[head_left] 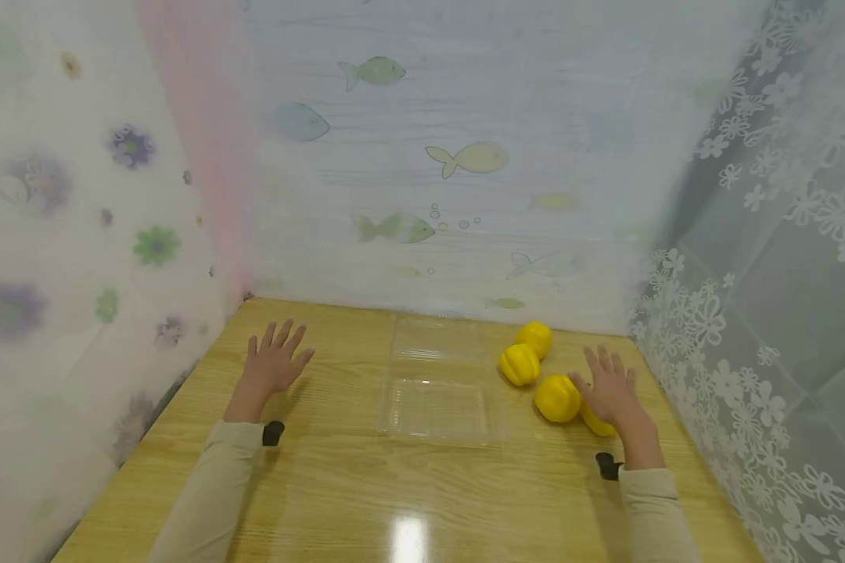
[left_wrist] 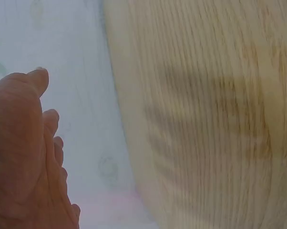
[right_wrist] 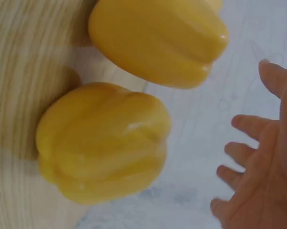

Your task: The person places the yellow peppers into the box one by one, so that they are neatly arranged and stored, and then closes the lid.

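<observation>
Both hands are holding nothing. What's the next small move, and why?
I'd probably lower the right hand toward the yellow pepper it partly hides in the head view. That looks like its closest pepper, the fingers are spread and hold nothing, and the clear plastic container lies open with no pepper in it.

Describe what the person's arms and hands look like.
The left sleeve and right sleeve are plain, pale beige and long, reaching near the wrists. The left hand and right hand wear no gloves. A small black piece shows beside each wrist.
</observation>
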`<state>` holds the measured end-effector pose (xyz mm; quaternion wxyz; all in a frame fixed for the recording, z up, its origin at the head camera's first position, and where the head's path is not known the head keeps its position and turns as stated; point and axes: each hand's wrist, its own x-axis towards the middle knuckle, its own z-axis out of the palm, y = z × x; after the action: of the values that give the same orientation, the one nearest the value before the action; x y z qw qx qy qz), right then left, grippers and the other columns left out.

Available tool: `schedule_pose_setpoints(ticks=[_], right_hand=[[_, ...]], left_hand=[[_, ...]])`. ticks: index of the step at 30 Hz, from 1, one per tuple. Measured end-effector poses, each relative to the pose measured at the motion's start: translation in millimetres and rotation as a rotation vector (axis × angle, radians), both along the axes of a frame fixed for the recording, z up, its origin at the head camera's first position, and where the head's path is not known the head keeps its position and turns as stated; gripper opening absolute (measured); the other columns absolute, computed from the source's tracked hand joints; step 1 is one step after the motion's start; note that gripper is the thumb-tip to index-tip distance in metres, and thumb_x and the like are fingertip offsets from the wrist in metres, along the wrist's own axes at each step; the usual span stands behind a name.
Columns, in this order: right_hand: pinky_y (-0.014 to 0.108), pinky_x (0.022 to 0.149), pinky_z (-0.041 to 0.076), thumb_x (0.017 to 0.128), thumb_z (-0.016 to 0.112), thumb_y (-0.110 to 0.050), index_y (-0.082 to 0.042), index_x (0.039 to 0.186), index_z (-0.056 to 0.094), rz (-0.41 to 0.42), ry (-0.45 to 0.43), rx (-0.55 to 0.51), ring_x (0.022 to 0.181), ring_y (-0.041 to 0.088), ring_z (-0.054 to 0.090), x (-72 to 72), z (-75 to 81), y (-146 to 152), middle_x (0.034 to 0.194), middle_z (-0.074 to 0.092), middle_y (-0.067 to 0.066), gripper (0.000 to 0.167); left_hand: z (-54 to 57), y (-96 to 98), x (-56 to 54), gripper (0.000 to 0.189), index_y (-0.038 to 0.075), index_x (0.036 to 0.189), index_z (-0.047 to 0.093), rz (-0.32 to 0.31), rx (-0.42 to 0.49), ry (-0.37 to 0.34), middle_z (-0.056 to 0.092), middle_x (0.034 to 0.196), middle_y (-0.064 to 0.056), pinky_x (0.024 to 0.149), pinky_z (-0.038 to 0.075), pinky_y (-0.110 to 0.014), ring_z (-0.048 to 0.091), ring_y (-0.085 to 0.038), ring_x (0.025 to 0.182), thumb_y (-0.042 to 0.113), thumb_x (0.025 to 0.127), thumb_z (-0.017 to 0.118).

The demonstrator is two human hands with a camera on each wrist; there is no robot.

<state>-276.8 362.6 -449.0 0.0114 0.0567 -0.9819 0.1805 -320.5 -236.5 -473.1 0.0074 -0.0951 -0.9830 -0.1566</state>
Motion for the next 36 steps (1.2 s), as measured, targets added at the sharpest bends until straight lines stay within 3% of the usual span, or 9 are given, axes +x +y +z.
schedule_pose_setpoints(ticks=[4, 8, 14, 18, 23, 29, 32, 36], right_hand=[[0.075, 0.114, 0.008, 0.109, 0.048, -0.038, 0.008, 0.158, 0.021, 0.055, 0.042, -0.075, 0.146, 0.060, 0.007, -2.5, -8.9, -0.2, 0.162, 0.008, 0.038, 0.072], [0.072, 0.112, 0.023, 0.108, 0.052, -0.032, 0.007, 0.157, 0.027, 0.084, 0.048, -0.155, 0.145, 0.057, 0.020, -1.2, -12.0, -5.2, 0.160, 0.020, 0.036, 0.067], [0.067, 0.108, 0.036, 0.105, 0.058, -0.035, 0.008, 0.151, 0.038, 0.057, -0.007, -0.099, 0.135, 0.055, 0.040, 1.2, -17.2, -14.7, 0.150, 0.042, 0.035, 0.067], [0.066, 0.108, 0.036, 0.101, 0.063, -0.033, 0.011, 0.148, 0.041, 0.056, -0.034, -0.078, 0.136, 0.055, 0.041, 0.5, -21.5, -18.5, 0.148, 0.044, 0.035, 0.068], [0.068, 0.106, 0.037, 0.098, 0.069, -0.028, 0.012, 0.148, 0.039, 0.058, -0.041, -0.074, 0.134, 0.059, 0.038, 0.4, -24.0, -21.4, 0.147, 0.039, 0.040, 0.070], [0.067, 0.101, 0.042, 0.097, 0.071, -0.024, 0.011, 0.145, 0.043, 0.057, -0.043, -0.118, 0.125, 0.056, 0.047, 1.4, -26.8, -24.6, 0.139, 0.039, 0.041, 0.066], [0.066, 0.101, 0.042, 0.097, 0.071, -0.022, 0.012, 0.142, 0.045, 0.060, -0.025, -0.159, 0.123, 0.054, 0.048, 3.2, -27.3, -26.5, 0.135, 0.041, 0.040, 0.063], [0.065, 0.104, 0.040, 0.096, 0.072, -0.022, 0.013, 0.141, 0.044, 0.049, -0.001, -0.245, 0.127, 0.053, 0.045, 5.3, -30.4, -28.0, 0.138, 0.043, 0.039, 0.063]], left_hand=[[-8.2, 0.6, 0.6, 0.070, 0.004, 0.163, 0.016, -0.025, 0.019, -0.018, 0.005, 0.169, -0.024, 0.115, -0.004, -0.074, -0.003, -0.051, 0.152, 0.045, 0.110, 0.036], [-23.5, 5.1, 3.7, 0.068, 0.001, 0.161, 0.021, -0.069, 0.060, 0.003, 0.006, 0.168, -0.026, 0.113, 0.001, -0.078, 0.002, -0.054, 0.151, 0.042, 0.110, 0.040], [-39.7, 20.1, 6.4, 0.066, -0.005, 0.157, 0.028, -0.184, 0.158, -0.035, 0.015, 0.164, -0.033, 0.112, 0.015, -0.077, 0.015, -0.060, 0.146, 0.034, 0.108, 0.048], [-43.0, 34.2, 8.4, 0.061, -0.007, 0.155, 0.033, -0.239, 0.304, -0.093, 0.020, 0.163, -0.033, 0.110, 0.032, -0.069, 0.034, -0.057, 0.140, 0.026, 0.107, 0.052], [-46.2, 54.2, 11.0, 0.052, -0.005, 0.147, 0.049, -0.278, 0.515, -0.114, 0.027, 0.163, -0.027, 0.094, 0.051, -0.056, 0.058, -0.043, 0.118, 0.025, 0.106, 0.057], [-51.3, 78.7, 16.6, 0.038, 0.000, 0.130, 0.068, -0.283, 0.710, -0.038, 0.043, 0.158, -0.018, 0.091, 0.052, -0.051, 0.062, -0.031, 0.109, 0.023, 0.101, 0.066], [-56.2, 87.9, 17.4, 0.034, -0.002, 0.126, 0.069, -0.308, 0.797, 0.000, 0.046, 0.154, -0.020, 0.087, 0.055, -0.045, 0.064, -0.027, 0.102, 0.016, 0.098, 0.069], [-62.2, 96.6, 17.1, 0.036, -0.007, 0.126, 0.067, -0.343, 0.918, -0.012, 0.046, 0.153, -0.024, 0.079, 0.057, -0.033, 0.065, -0.021, 0.094, 0.010, 0.096, 0.072]])
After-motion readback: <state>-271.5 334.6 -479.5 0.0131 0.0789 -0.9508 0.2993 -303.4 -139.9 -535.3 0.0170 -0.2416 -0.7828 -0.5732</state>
